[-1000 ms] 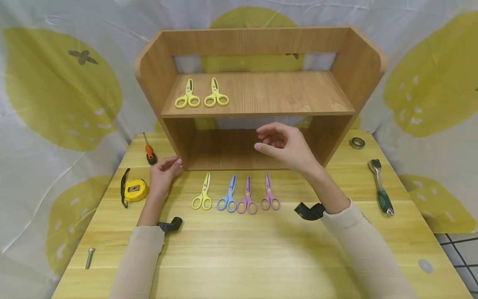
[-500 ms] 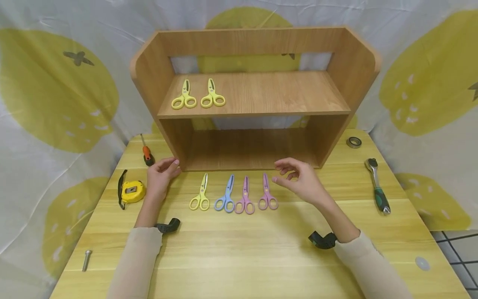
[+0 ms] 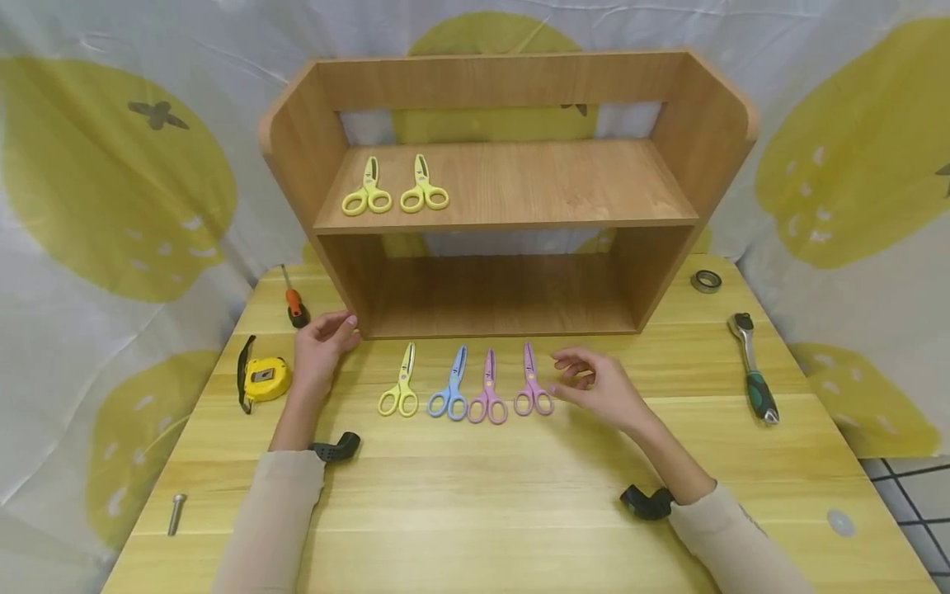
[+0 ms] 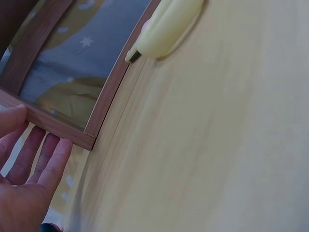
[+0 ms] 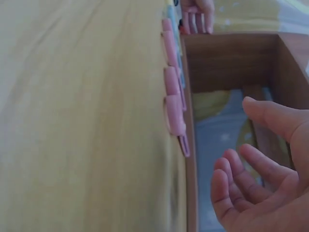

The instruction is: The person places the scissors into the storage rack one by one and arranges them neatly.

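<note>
1. Right hand [image 3: 597, 392] now, loosely curved, thumb and fingers parted, nothing held! Just left of its thumb: the rightmost pink scissors [image 3: 531, 383], long axis near to far, loops near, tips far.
2. They lie flat on the table [image 3: 460, 495]; left of them, 1 more pink pair [image 3: 490, 382] crowds the blue scissors [image 3: 455, 384].
3. Left hand [image 3: 317, 355], well apart, relaxed, fingertips resting against the shelf [image 3: 549, 177]'s left panel.
4. Beyond the tips, a narrow strip, then shelf!

- Blue scissors [image 3: 453, 384], mid-frame: looked smooth plastic.
- Shelf [image 3: 534, 186], upper centre: looked matt wood.
- Tabletop [image 3: 475, 516], bottom: looked smooth wood, slightly glossy.
- Backdrop [image 3: 252, 33], upper left: was creased cloth.
- Bolt [image 3: 176, 515], lower left: looked metal.
</note>
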`<state>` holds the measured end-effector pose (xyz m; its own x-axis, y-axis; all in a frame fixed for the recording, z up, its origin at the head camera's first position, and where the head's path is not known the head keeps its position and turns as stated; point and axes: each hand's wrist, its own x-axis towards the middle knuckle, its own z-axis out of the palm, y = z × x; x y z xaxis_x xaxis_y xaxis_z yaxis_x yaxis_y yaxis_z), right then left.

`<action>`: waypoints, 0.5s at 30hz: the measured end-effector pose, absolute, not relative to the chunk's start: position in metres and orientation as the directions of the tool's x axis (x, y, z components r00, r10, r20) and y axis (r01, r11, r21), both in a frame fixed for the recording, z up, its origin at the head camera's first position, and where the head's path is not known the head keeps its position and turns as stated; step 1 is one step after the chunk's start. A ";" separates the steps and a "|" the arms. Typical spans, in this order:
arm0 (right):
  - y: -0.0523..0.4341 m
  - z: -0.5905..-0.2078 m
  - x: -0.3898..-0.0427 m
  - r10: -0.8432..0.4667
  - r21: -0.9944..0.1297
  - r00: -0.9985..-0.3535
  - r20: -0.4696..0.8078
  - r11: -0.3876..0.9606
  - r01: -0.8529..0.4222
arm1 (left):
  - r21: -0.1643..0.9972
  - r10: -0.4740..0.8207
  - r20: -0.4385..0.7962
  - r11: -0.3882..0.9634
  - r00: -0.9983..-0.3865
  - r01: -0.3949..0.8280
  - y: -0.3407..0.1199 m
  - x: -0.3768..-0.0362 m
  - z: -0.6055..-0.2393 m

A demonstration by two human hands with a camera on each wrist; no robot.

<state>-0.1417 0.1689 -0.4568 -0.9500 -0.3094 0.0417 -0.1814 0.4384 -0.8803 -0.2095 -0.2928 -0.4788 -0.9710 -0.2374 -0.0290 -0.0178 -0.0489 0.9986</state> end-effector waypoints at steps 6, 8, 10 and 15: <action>0.171 -0.471 -0.139 -0.309 -0.878 -0.951 0.010 0.453 -0.157 | 0.995 -0.239 -0.028 -0.098 -0.971 -0.004 -0.290 -0.212 -0.481; 0.171 -0.478 -0.138 -0.316 -0.877 -0.949 0.008 0.454 -0.159 | 0.994 -0.241 -0.025 -0.105 -0.970 0.000 -0.289 -0.213 -0.482; 0.171 -0.483 -0.137 -0.316 -0.877 -0.949 0.005 0.455 -0.156 | 0.995 -0.240 -0.027 -0.098 -0.970 -0.003 -0.289 -0.212 -0.481; 0.166 -0.490 -0.134 -0.318 -0.885 -0.948 -0.002 0.441 -0.146 | 0.996 -0.241 -0.015 -0.087 -0.970 0.006 -0.289 -0.209 -0.479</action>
<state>-0.1340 0.1657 -0.4897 -0.9479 -0.3185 -0.0022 -0.1462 0.4413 -0.8854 -0.2093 -0.2890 -0.4786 -0.9704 -0.2408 -0.0151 0.0060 -0.0865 0.9962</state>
